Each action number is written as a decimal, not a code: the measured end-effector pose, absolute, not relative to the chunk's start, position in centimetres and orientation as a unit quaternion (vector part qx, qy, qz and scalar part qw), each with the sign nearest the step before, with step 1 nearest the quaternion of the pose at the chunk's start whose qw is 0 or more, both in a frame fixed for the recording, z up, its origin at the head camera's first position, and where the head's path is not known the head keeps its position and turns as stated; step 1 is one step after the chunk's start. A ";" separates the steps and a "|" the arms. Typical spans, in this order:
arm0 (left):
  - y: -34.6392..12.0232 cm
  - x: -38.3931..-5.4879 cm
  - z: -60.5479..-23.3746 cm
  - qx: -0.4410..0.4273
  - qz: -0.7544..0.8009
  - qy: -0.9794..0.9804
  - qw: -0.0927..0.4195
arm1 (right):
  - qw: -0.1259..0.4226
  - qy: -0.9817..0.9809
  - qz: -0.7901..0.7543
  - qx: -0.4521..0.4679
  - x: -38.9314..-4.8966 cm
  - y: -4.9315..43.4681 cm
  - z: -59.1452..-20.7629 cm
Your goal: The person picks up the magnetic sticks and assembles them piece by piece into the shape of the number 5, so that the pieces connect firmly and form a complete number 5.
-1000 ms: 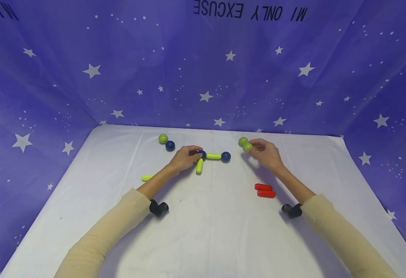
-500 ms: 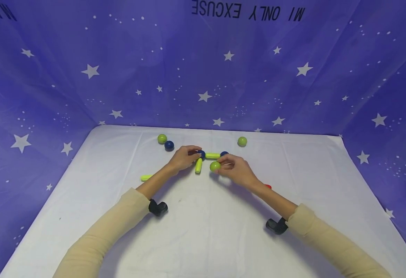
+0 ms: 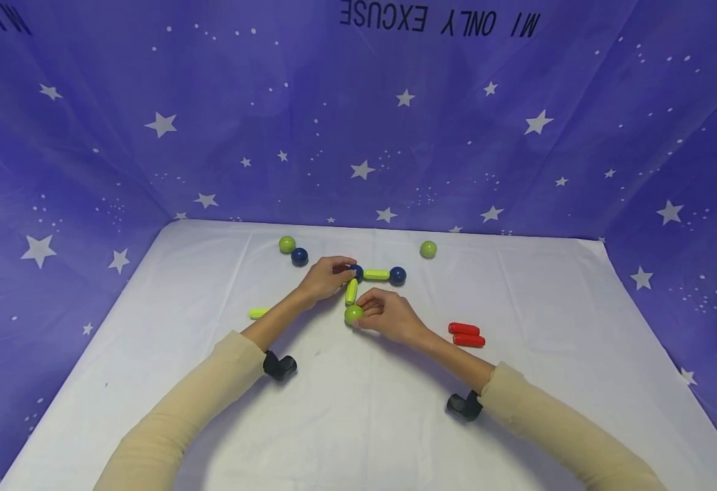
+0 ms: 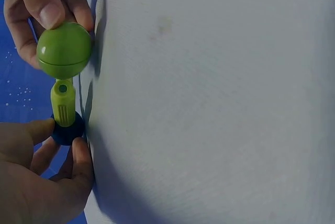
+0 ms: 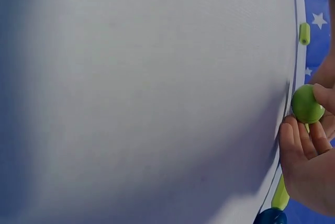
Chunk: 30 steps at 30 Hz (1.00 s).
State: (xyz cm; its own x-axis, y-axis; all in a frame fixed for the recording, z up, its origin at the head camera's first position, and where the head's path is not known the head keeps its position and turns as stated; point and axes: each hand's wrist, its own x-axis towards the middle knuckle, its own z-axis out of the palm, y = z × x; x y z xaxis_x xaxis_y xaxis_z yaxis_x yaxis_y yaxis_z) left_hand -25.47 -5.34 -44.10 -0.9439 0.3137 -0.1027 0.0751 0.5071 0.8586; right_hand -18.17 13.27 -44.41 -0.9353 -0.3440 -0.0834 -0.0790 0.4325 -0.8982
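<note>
The green ball (image 3: 352, 316), pinched by right fingers (image 3: 371, 296), has come beside the rod (image 3: 350, 292); left fingers (image 3: 338, 261) pinch a blue ball (image 3: 358, 273).

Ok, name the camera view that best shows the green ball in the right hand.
The left wrist view: the green ball appears large and almost whole there. The head view shows it small, partly covered by the right hand. The right wrist view has it near the picture's right edge, partly behind the thumb.
</note>
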 end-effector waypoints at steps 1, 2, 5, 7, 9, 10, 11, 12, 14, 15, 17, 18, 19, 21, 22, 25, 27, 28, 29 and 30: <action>-5.3 -25.4 -44.1 0.113 0.483 0.859 0.124 | 0.128 0.837 -0.516 -0.127 -18.2 13.2 -44.5; -5.4 -25.4 -44.1 0.112 0.483 0.859 0.124 | 0.129 0.838 -0.514 -0.128 -18.2 13.1 -44.6; -5.4 -25.4 -44.1 0.110 0.484 0.859 0.125 | 0.129 0.840 -0.512 -0.127 -18.2 12.9 -44.7; -5.4 -25.4 -44.1 0.110 0.484 0.860 0.122 | 0.127 0.840 -0.512 -0.127 -18.3 12.9 -44.7; -5.4 -25.4 -44.1 0.110 0.484 0.860 0.121 | 0.125 0.841 -0.511 -0.125 -18.3 12.8 -44.6; -5.4 -25.4 -44.1 0.109 0.485 0.859 0.121 | 0.123 0.842 -0.510 -0.124 -18.3 12.7 -44.6; -5.4 -25.4 -44.1 0.109 0.486 0.859 0.122 | 0.122 0.843 -0.509 -0.123 -18.3 12.7 -44.6; -5.4 -25.4 -44.1 0.108 0.486 0.858 0.122 | 0.121 0.845 -0.507 -0.121 -18.3 12.7 -44.6; -5.3 -25.4 -44.0 0.107 0.486 0.858 0.124 | 0.119 0.847 -0.505 -0.119 -18.3 12.6 -44.6; -5.3 -25.4 -44.0 0.107 0.486 0.858 0.124 | 0.117 0.848 -0.504 -0.118 -18.4 12.6 -44.6; -5.3 -25.4 -44.0 0.105 0.486 0.859 0.125 | 0.116 0.848 -0.503 -0.118 -18.4 12.6 -44.7; -5.3 -25.3 -43.9 0.105 0.486 0.859 0.125 | 0.114 0.849 -0.503 -0.120 -18.4 12.5 -44.7; -5.3 -25.3 -43.9 0.106 0.485 0.859 0.124 | 0.112 0.849 -0.502 -0.121 -18.4 12.5 -44.6; -5.2 -25.4 -44.0 0.108 0.486 0.859 0.122 | 0.109 0.850 -0.500 -0.121 -18.4 12.5 -44.6; -5.2 -25.3 -44.0 0.108 0.487 0.858 0.121 | 0.106 0.852 -0.498 -0.121 -18.4 12.4 -44.6; -5.2 -25.3 -44.0 0.111 0.488 0.857 0.123 | 0.102 0.856 -0.493 -0.117 -18.5 12.4 -44.6; -5.2 -25.2 -44.0 0.110 0.490 0.856 0.124 | 0.101 0.857 -0.491 -0.116 -18.6 12.3 -44.6; -5.2 -25.2 -44.0 0.110 0.491 0.855 0.124 | 0.100 0.858 -0.491 -0.116 -18.6 12.3 -44.7; -5.2 -25.3 -44.0 0.110 0.492 0.855 0.124 | 0.101 0.857 -0.492 -0.115 -18.6 12.3 -44.7; -5.3 -25.3 -44.0 0.110 0.492 0.855 0.122 | 0.101 0.857 -0.492 -0.116 -18.6 12.3 -44.7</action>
